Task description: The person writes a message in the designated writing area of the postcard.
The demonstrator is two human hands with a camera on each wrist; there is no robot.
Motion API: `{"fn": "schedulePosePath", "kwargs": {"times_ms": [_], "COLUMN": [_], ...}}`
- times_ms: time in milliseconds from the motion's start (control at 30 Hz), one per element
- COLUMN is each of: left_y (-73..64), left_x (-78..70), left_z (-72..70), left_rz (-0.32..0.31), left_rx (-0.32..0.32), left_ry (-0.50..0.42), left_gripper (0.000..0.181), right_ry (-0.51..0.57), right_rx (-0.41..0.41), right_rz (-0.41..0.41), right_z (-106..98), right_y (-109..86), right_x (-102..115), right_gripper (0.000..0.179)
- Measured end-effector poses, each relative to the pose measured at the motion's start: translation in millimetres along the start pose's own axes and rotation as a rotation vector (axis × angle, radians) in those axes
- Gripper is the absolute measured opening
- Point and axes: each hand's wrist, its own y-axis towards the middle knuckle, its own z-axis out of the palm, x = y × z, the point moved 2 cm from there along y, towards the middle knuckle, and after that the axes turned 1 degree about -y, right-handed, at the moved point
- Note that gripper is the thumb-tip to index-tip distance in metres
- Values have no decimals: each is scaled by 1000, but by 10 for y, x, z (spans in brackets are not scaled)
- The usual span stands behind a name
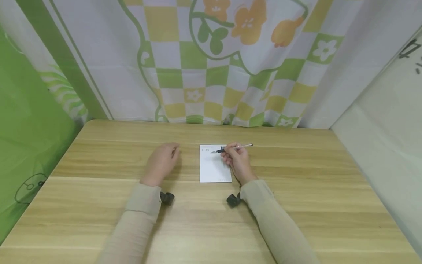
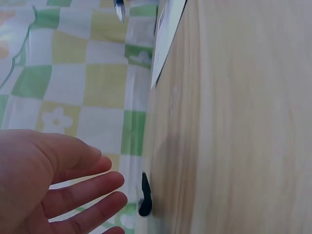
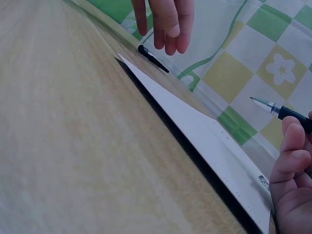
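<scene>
My right hand (image 1: 240, 163) pinches a gel pen (image 1: 242, 146) with a clear barrel, black grip and bare metal tip. The tip points left, over a small white paper pad (image 1: 215, 168) with print at its top; in the right wrist view the pen tip (image 3: 265, 103) is apart from the paper (image 3: 209, 141). My left hand (image 1: 161, 163) hovers left of the pad with its fingers (image 2: 90, 192) loosely extended, holding nothing. A black pen cap (image 2: 145, 200) lies on the table near those fingers, also visible in the right wrist view below the left hand (image 3: 168, 22).
A wood-grain table (image 1: 197, 227) bears the pad. Behind its far edge hangs a checked, flowered curtain (image 1: 194, 77). Green cloth (image 1: 29, 121) hangs at the left and a pale sheet (image 1: 385, 95) at the right. Small black devices (image 1: 168, 198) are strapped at both wrists.
</scene>
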Motion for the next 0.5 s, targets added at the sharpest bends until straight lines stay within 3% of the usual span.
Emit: {"fn": "schedulePosePath", "kwargs": {"times_ms": [267,500], "left_y": [18,33], "left_x": [157,213], "left_z": [-54,-20], "left_rz": [-84,-103], "left_rx": [29,62], "left_ry": [-20,-5], "left_gripper": [32,31], "right_ry": [-17,-12], "right_rx": [8,13], "right_rz": [-2,-10], "right_z": [9,16], "right_y": [1,-6], "right_x": [5,17], "right_gripper": [8,9]}}
